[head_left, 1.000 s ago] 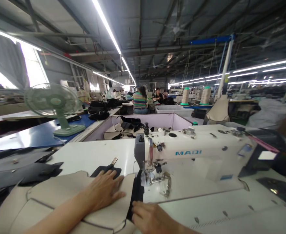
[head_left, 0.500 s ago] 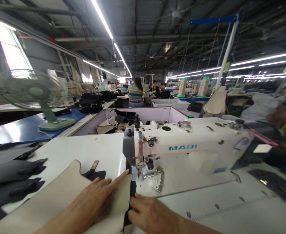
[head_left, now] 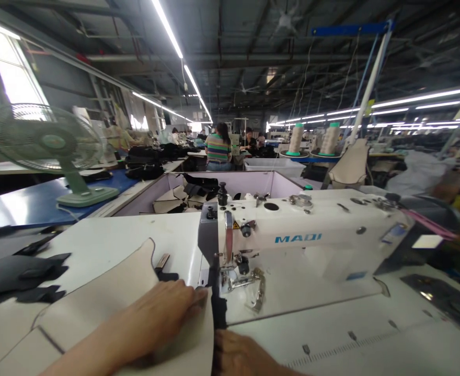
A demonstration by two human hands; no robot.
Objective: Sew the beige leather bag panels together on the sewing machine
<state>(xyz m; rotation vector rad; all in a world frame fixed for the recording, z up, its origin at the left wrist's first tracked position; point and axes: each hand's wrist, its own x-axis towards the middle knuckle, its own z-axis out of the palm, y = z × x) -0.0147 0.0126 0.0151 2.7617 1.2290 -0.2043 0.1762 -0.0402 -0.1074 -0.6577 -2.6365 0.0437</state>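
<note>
At bottom edge, right hand (head_left: 238, 357) cropped

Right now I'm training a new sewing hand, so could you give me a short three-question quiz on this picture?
1. True or false: the left hand lies flat on the beige panel.
2. What colour is the strip under the sewing machine's needle?
3. The fan stands: A on the blue table; B on the machine.

Key: 1 true; 2 black; 3 A.
</note>
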